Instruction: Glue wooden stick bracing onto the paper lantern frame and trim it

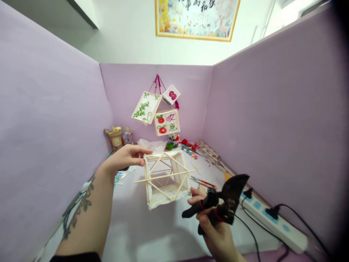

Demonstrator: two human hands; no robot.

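A box-shaped frame of thin wooden sticks (167,175), with white paper on some sides, is held tilted above the white table. Diagonal sticks form a diamond on its near face, and a longer stick (140,181) crosses the middle, sticking out past both edges. My left hand (131,155) grips the frame's upper left corner between thumb and fingers. In my right hand (215,233) are black shears (218,205) with red bands on the handles and a broad dark head pointing up and right. The right fingertips are close to the frame's lower right corner; whether they touch I cannot tell.
Red-handled snips (204,182) lie behind the right hand. A white power strip (272,218) with black cords runs along the right. Paint pots (191,154), sticks (211,153) and a cup (116,138) stand or lie farther back. Decorated paper boxes (167,123) hang on the purple back wall.
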